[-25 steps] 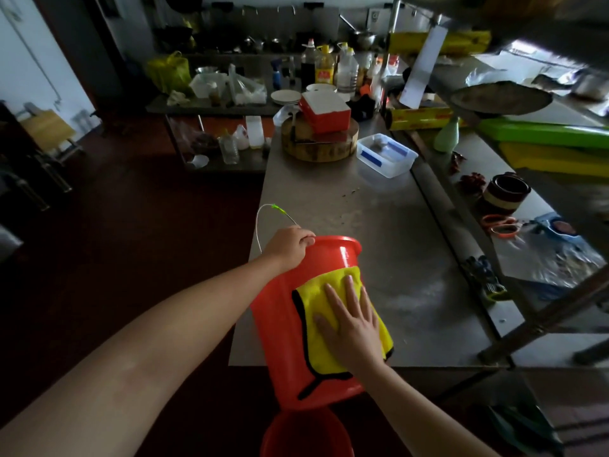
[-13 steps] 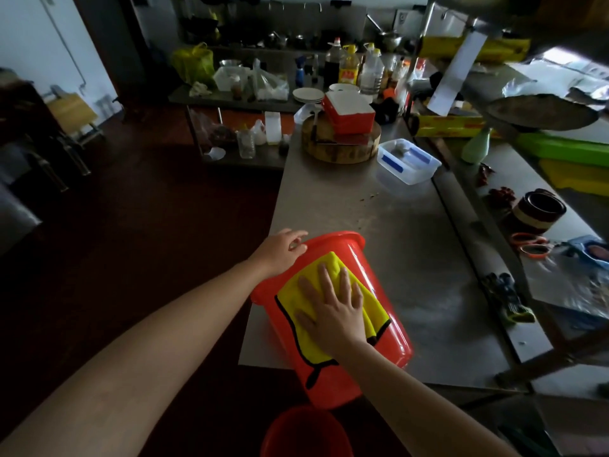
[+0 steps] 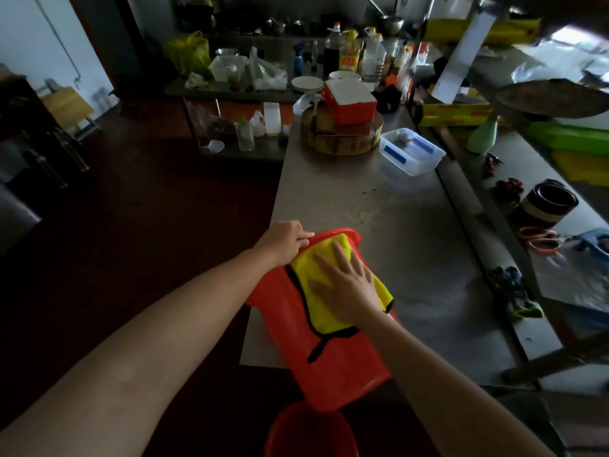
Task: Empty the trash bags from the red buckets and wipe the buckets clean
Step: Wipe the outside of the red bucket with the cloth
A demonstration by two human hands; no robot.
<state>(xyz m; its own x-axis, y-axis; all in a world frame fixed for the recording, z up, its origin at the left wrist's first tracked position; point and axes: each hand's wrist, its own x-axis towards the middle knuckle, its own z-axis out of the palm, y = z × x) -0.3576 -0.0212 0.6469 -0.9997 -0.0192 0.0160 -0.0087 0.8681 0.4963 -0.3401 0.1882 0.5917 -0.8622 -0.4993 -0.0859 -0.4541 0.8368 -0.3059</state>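
Observation:
A red bucket [image 3: 342,364] lies tilted on its side over the near left corner of the steel table [image 3: 389,212], mouth pointing away from me. My left hand [image 3: 286,239] grips its rim at the far end. A yellow cloth [image 3: 316,305] with a black edge is spread on the bucket's outer wall. My right hand [image 3: 346,285] presses flat on that cloth, fingers straight. A second red bucket [image 3: 309,433] stands on the floor right below, only its upper part in view.
Farther along the table sit a round wooden chopping block [image 3: 342,140] with a red box [image 3: 349,100] on it and a clear plastic tub [image 3: 412,153]. A lower shelf on the right holds scissors [image 3: 540,239] and a dark bowl [image 3: 547,202]. Dark floor lies on the left.
My right hand has slid the cloth up the bucket wall toward the rim. The bucket has tipped further onto its side and its wire handle has dropped out of sight.

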